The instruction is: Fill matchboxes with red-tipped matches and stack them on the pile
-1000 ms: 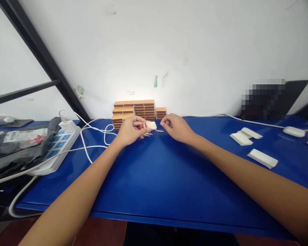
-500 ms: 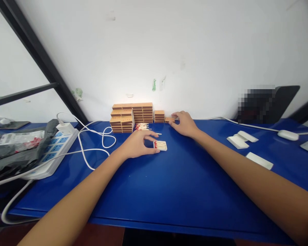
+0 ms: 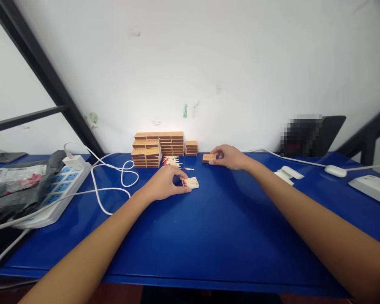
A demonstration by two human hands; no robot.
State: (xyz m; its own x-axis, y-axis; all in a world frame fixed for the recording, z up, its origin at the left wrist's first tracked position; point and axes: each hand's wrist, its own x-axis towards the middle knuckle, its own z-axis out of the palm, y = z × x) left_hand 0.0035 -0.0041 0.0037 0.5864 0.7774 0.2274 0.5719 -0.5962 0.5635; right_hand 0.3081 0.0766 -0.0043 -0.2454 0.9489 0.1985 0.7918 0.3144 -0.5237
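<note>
My left hand [image 3: 164, 183] rests on the blue table [image 3: 209, 228] with its fingers closed on the end of an open white matchbox tray [image 3: 191, 183] filled with red-tipped matches. Further back and to the right, my right hand [image 3: 229, 156] grips a brown matchbox sleeve [image 3: 208, 158] that lies flat on the table. A small heap of loose matches [image 3: 171, 161] lies just behind my left hand, in front of the stacked brown matchboxes [image 3: 156, 144] against the wall.
A white power strip [image 3: 58, 185] with looping white cables [image 3: 114, 177] lies at the left beside a grey plastic bag [image 3: 15, 185]. White blocks [image 3: 286, 173], a white mouse-like object [image 3: 335, 170] and another white device [image 3: 372, 188] sit at the right.
My left hand drew the filled tray forward from the stack. My right hand reached back to the stack, took a brown sleeve and has pulled it a little forward.
</note>
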